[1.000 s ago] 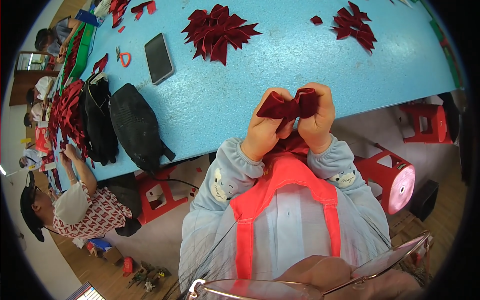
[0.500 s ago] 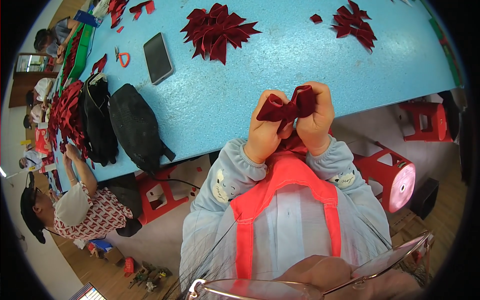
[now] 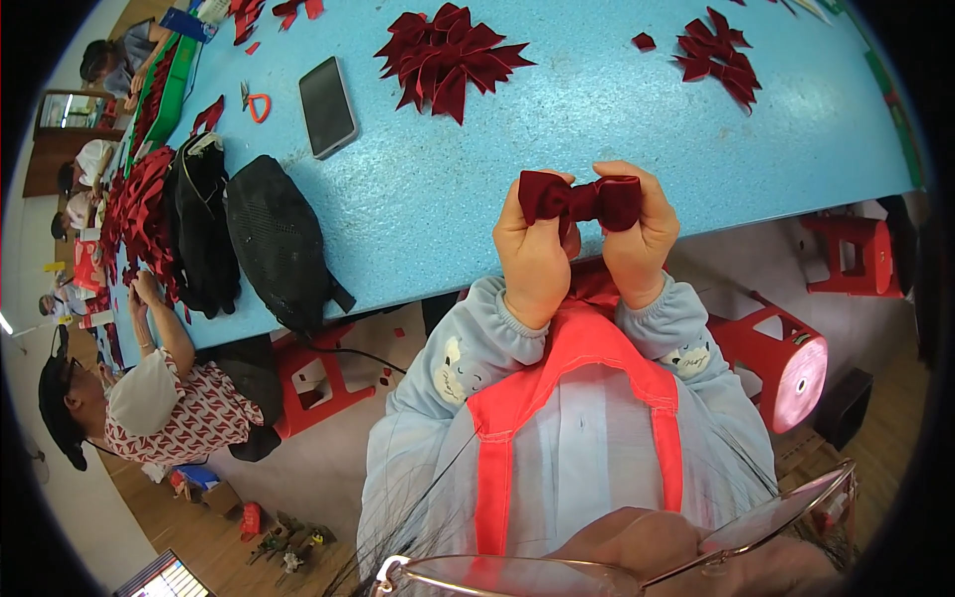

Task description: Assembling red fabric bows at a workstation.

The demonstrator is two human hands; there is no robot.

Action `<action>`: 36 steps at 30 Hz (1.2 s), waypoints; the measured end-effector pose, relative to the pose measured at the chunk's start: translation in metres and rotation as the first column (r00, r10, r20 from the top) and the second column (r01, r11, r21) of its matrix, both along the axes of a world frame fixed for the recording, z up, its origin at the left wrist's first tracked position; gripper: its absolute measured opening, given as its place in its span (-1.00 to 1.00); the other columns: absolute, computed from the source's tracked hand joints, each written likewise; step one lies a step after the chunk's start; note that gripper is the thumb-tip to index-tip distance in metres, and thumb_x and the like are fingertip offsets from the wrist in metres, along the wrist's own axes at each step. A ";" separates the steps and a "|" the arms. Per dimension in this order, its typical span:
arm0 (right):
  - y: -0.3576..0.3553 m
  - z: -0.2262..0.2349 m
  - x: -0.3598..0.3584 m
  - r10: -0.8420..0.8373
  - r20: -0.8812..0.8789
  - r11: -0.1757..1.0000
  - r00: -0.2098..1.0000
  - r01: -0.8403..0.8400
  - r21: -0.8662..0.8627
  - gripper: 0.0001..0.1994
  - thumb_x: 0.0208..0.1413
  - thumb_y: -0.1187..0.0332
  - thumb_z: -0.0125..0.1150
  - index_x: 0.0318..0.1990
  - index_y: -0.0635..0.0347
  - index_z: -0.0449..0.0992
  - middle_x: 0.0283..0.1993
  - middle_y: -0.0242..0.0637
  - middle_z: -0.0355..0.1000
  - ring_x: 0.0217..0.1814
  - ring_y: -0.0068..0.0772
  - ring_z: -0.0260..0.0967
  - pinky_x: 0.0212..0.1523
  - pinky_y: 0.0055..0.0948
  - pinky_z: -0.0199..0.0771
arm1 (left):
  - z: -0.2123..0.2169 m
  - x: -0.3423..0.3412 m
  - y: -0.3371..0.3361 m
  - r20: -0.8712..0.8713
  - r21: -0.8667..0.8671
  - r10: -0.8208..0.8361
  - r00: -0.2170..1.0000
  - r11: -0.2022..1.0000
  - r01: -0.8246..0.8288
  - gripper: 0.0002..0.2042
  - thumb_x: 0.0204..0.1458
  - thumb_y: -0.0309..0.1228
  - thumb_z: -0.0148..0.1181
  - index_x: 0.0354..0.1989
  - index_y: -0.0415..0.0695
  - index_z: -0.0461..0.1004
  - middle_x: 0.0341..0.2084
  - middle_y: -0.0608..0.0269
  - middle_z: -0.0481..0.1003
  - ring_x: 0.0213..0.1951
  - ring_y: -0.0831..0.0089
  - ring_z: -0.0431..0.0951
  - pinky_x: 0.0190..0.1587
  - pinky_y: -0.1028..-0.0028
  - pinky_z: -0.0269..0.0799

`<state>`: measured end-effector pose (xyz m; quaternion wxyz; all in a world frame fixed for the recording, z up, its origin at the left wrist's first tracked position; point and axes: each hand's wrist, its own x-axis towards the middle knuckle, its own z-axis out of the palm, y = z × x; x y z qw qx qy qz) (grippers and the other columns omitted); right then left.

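Observation:
A dark red velvet bow (image 3: pixel 583 202) is held up in front of me, over the near edge of the blue table (image 3: pixel 438 199). My left hand (image 3: pixel 533 261) pinches its left loop, and my right hand (image 3: pixel 640 239) grips the right loop. Both hands are closed, thumbs toward me, with the knot between them. The bow's tails are mostly hidden. Farther back lies a heap of similar red bows (image 3: pixel 446 58), and a smaller group of bows (image 3: pixel 718 58) lies to the right with a red scrap (image 3: pixel 644 42) beside it.
On the table's left side are a phone (image 3: pixel 328 107), small orange-handled scissors (image 3: pixel 257 103), two black bags (image 3: pixel 279 239) and a pile of red ribbon (image 3: pixel 139 219). A person (image 3: pixel 169 398) works at the left. Red stools (image 3: pixel 776 363) stand below the table edge; a green crate (image 3: pixel 159 95) is far left.
The bow has turned: its loops now stretch nearly level between my hands, and its tails have dropped from view. Both hands stay on it. The table scene shifts slightly rightward.

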<state>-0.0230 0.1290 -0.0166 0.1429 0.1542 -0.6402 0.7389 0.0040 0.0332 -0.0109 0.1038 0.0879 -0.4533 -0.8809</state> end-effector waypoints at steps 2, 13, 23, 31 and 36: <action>-0.002 -0.002 0.000 -0.014 -0.013 1.000 1.000 0.014 0.001 -0.83 0.16 0.43 0.02 -0.13 0.24 0.45 -0.46 -0.48 0.38 -0.49 -0.76 0.21 -0.49 -0.71 0.24 | 0.003 0.000 -0.001 0.005 0.026 0.001 1.000 1.000 -0.001 -0.88 0.15 -0.39 -0.10 -0.22 -0.12 0.34 -0.76 0.41 0.22 -0.79 0.69 0.07 -0.75 0.62 -0.05; -0.008 -0.001 -0.001 -0.069 0.012 0.998 0.998 0.069 -0.001 -0.84 0.15 0.46 0.02 -0.16 0.26 0.46 -0.45 -0.46 0.40 -0.46 -0.75 0.24 -0.47 -0.69 0.27 | 0.008 -0.002 -0.003 0.009 0.220 0.013 1.000 0.975 -0.015 -0.92 0.07 -0.50 -0.04 -0.28 -0.14 0.38 -0.74 0.42 0.26 -0.79 0.71 0.10 -0.76 0.64 -0.05; -0.009 0.005 -0.007 -0.061 0.166 0.996 0.984 0.071 -0.057 -0.82 0.17 0.40 -0.02 -0.17 0.27 0.45 -0.47 -0.48 0.36 -0.53 -0.76 0.15 -0.53 -0.70 0.20 | 0.005 -0.006 -0.001 0.008 0.285 -0.068 0.998 0.956 0.063 -0.89 0.15 -0.43 -0.09 -0.22 -0.12 0.34 -0.72 0.39 0.25 -0.76 0.66 0.15 -0.72 0.62 0.05; -0.003 0.008 -0.019 0.035 0.371 0.993 0.928 0.011 -0.121 -0.77 0.19 0.30 -0.04 -0.17 0.26 0.45 -0.47 -0.49 0.36 -0.59 -0.77 0.08 -0.55 -0.70 0.16 | -0.013 -0.007 -0.002 0.144 0.239 -0.178 0.973 0.961 0.140 -0.82 0.18 -0.34 -0.10 -0.21 -0.18 0.36 -0.54 0.31 0.39 -0.57 0.55 0.35 -0.54 0.57 0.26; -0.002 0.017 -0.023 0.146 0.390 0.981 0.909 -0.082 -0.176 -0.75 0.18 0.29 -0.01 -0.14 0.27 0.45 -0.41 -0.46 0.41 -0.52 -0.76 0.17 -0.46 -0.72 0.20 | -0.015 -0.015 -0.024 0.079 0.176 -0.177 0.981 0.971 0.161 -0.79 0.16 -0.32 -0.05 -0.21 -0.22 0.38 -0.47 0.28 0.43 -0.49 0.54 0.40 -0.49 0.53 0.34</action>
